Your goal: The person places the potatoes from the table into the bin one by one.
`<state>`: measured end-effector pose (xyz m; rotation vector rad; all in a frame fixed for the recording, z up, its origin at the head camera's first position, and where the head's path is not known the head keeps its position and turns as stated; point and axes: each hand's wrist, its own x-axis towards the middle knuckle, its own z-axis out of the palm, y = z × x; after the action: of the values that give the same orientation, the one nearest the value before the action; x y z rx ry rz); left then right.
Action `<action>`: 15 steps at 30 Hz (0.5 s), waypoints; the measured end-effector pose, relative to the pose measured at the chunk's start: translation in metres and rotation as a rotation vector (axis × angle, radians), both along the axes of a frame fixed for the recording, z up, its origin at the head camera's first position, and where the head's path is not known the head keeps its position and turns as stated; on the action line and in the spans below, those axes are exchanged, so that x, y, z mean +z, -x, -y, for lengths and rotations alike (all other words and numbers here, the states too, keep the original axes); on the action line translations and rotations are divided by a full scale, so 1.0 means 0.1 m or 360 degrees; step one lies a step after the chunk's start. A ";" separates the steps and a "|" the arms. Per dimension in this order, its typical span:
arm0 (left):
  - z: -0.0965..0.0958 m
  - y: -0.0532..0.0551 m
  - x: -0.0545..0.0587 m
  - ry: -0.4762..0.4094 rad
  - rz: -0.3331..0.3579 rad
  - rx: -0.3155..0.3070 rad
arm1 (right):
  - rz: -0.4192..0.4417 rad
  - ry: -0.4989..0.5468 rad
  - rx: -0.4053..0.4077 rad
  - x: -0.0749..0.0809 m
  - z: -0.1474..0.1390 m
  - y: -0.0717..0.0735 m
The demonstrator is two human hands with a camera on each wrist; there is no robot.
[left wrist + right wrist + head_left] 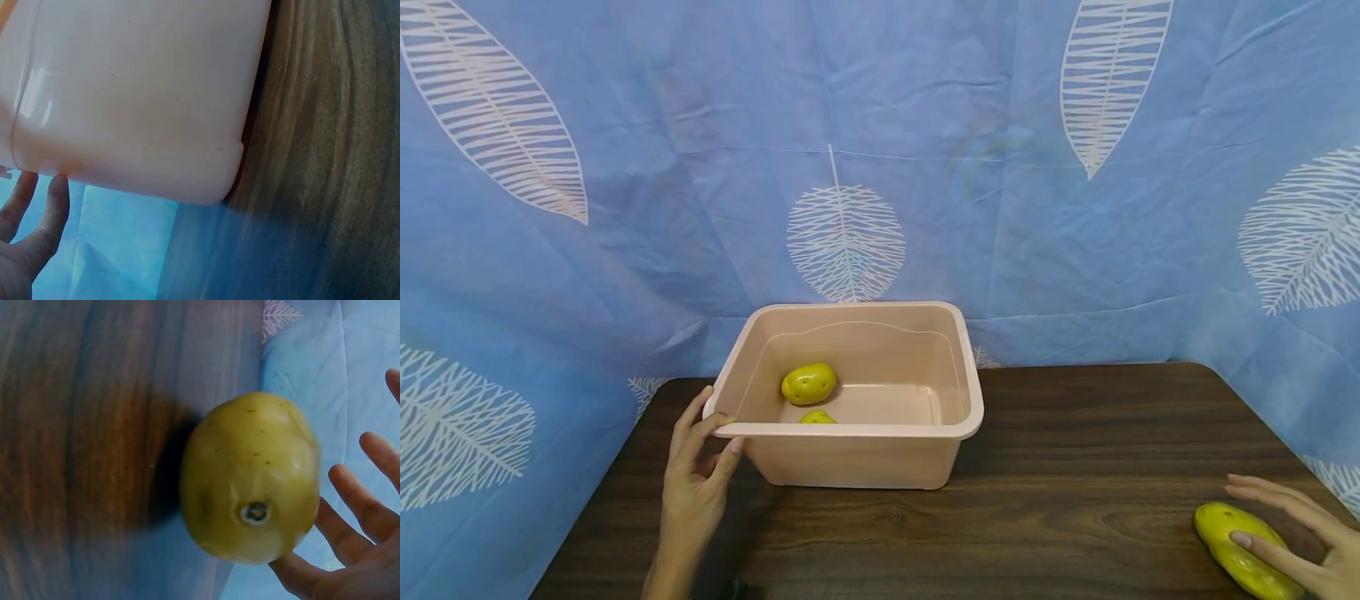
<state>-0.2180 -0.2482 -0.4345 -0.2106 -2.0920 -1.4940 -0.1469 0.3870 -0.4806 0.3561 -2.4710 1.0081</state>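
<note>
beside the right hand (1333,558), loosely spread: yellow fruit (1240,568)
at the left hand (691,487), pinching its corner: pink tub (850,462)

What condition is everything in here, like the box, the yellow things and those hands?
Tub: upright, open-topped, on the table.
Far yellow fruit: whole, lying inside.
Near yellow fruit: inside, mostly hidden by the front wall.
Right-hand yellow fruit: outside the tub, lying on its side.
Left hand: holding the tub's near-left corner.
Right hand: fingers spread around the outside fruit.
</note>
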 end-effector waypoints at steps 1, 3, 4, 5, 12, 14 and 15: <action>0.00 0.00 0.00 -0.0001 0.0011 0.0005 | -0.0021 0.0025 0.0004 -0.02 0.00 0.00; 0.00 0.00 0.01 0.0004 0.0030 0.0016 | -0.0057 0.0036 0.0021 -0.06 0.00 0.01; 0.00 0.00 0.01 0.0006 0.0038 0.0022 | -0.0082 0.0050 0.0034 -0.08 0.00 0.01; 0.00 -0.01 0.02 0.0011 0.0043 0.0028 | -0.0103 0.0047 0.0045 -0.10 -0.01 0.02; -0.01 -0.01 0.03 0.0028 0.0063 0.0045 | 0.0119 -0.0099 -0.0107 -0.23 -0.07 -0.01; -0.01 -0.01 0.03 0.0020 0.0066 0.0039 | 0.0145 -0.0133 -0.0142 -0.24 -0.08 -0.01; -0.01 -0.01 0.02 0.0014 0.0066 0.0036 | 0.0147 -0.0145 -0.0154 -0.24 -0.08 -0.01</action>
<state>-0.2165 -0.2472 -0.4320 -0.1607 -2.1269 -1.4878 -0.1457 0.3948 -0.5044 0.2202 -2.5959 0.8938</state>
